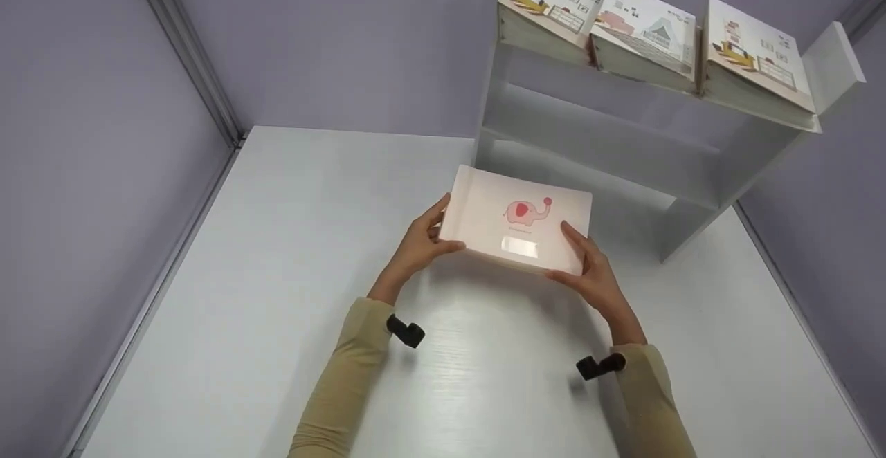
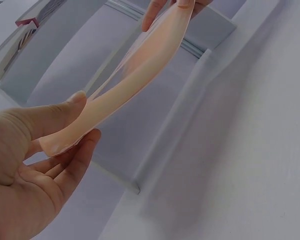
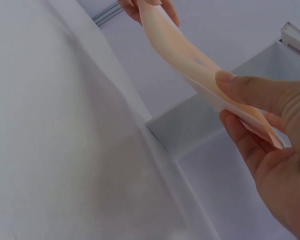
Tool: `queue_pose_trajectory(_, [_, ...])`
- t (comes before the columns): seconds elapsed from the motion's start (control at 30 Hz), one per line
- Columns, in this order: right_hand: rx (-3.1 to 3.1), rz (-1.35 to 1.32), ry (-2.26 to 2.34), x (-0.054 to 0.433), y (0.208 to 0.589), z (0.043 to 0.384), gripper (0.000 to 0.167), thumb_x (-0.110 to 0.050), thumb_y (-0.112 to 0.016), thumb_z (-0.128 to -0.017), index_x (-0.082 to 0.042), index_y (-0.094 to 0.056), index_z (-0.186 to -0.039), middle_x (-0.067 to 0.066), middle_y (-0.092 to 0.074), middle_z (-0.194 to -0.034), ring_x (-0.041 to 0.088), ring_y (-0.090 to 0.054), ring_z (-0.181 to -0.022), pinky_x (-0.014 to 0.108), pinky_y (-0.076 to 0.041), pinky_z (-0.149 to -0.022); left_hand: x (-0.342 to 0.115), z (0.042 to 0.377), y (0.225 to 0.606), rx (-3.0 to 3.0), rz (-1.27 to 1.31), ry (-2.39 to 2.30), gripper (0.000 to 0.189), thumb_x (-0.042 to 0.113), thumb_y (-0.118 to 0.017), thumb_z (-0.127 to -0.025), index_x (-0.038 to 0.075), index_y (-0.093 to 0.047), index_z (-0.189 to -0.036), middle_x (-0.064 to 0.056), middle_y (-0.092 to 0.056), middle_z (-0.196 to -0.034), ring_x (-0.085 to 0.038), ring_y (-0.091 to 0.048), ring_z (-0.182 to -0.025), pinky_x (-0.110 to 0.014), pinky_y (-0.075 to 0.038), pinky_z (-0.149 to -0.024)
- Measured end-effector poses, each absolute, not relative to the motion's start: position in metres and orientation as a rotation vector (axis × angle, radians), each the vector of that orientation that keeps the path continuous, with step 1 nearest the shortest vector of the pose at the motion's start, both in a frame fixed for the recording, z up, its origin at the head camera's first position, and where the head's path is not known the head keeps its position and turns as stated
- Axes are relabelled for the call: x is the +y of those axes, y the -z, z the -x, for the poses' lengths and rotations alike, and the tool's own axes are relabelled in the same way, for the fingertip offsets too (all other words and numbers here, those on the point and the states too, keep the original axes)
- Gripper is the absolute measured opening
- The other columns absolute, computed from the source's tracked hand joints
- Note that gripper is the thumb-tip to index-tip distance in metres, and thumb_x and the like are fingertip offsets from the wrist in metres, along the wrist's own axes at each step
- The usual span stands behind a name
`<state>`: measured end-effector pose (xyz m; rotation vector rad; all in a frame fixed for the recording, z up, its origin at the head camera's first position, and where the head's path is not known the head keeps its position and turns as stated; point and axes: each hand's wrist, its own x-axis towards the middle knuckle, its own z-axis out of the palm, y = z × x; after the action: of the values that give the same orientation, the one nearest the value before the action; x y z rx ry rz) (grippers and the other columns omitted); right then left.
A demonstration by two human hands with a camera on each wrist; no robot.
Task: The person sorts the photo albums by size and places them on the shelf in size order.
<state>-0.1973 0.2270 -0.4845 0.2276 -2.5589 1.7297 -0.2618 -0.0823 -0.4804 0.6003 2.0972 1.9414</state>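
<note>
Both hands hold a pale pink album (image 1: 484,212) with a pink elephant on its cover, raised over the white table in the head view. The left hand (image 1: 419,240) grips its left end, thumb at the near corner and fingers beneath. At the right end, the right hand (image 1: 592,275) pinches it, one finger lying on the cover. Seen edge-on in the left wrist view, the album (image 2: 140,80) shows a thick pale side between thumb and fingers of the left hand (image 2: 40,150). Likewise, the right hand (image 3: 270,130) grips the album (image 3: 190,65) in the right wrist view.
A grey-white shelf unit (image 1: 692,167) stands right behind the album. On its top lean three illustrated books: left (image 1: 554,1), middle (image 1: 647,32), and right (image 1: 758,50), with a white end panel (image 1: 834,67) beside them. The white table (image 1: 277,236) meets purple walls (image 1: 332,43).
</note>
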Motion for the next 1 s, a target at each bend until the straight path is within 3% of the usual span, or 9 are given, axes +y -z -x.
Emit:
queue_pose_trajectory(0.2, [-2.534,-0.202,-1.686,0.232,0.490,0.202,0.088,-0.016,-0.081,-0.071,-0.027,-0.033,-0.145,0.007,-0.024,-0.151,0.024,-0.028,-0.133,0.044,-0.023,-0.107,-0.079,0.258,0.469,2.133,-0.640,-1.981,0.085,0.005,-0.071,-0.080,0.006,-0.019,-0.148,-0.021,-0.040,-0.141,-0.032,-0.054,-0.115,-0.032,-0.051,-0.084])
queue_pose_trajectory(0.43, [-2.525,-0.197,-1.647,0.235,0.491,0.205,0.088,-0.020,-0.081,-0.071,-0.030,-0.033,-0.144,0.005,-0.027,-0.151,0.021,-0.031,-0.131,0.042,-0.024,-0.108,-0.075,0.261,0.468,2.159,-0.696,-2.019,0.081,0.007,-0.070,-0.081,0.004,-0.022,-0.147,-0.022,-0.040,-0.141,-0.033,-0.054,-0.115,-0.028,-0.052,-0.078])
queue_pose_trajectory(0.73, [-2.546,-0.161,-1.606,0.227,0.466,0.197,0.084,-0.012,-0.078,-0.075,-0.018,-0.032,-0.146,0.009,-0.026,-0.151,0.022,-0.035,-0.126,0.016,-0.029,-0.094,-0.068,0.272,0.475,2.161,-0.716,-2.066,0.080,0.009,-0.071,-0.081,0.006,-0.024,-0.147,-0.017,-0.036,-0.145,-0.031,-0.051,-0.120,-0.027,-0.051,-0.080])
queue_pose_trajectory(0.87, [-2.477,-0.196,-1.683,0.223,0.455,0.194,0.083,-0.002,-0.076,-0.074,-0.008,-0.032,-0.145,0.014,-0.027,-0.149,0.023,-0.036,-0.125,0.010,-0.034,-0.091,-0.065,0.277,0.477,2.141,-0.740,-2.109,0.080,0.009,-0.071,-0.080,0.006,-0.025,-0.146,-0.017,-0.038,-0.143,-0.030,-0.054,-0.117,-0.027,-0.051,-0.078])
queue_pose_trajectory(1.0, [-2.430,-0.219,-1.722,0.225,0.453,0.198,0.084,-0.001,-0.076,-0.074,-0.006,-0.032,-0.144,0.013,-0.026,-0.150,0.024,-0.034,-0.129,0.009,-0.036,-0.091,-0.065,0.273,0.461,2.130,-0.774,-2.110,0.078,0.003,-0.069,-0.081,-0.001,-0.024,-0.145,-0.022,-0.035,-0.144,-0.033,-0.053,-0.116,-0.025,-0.051,-0.077])
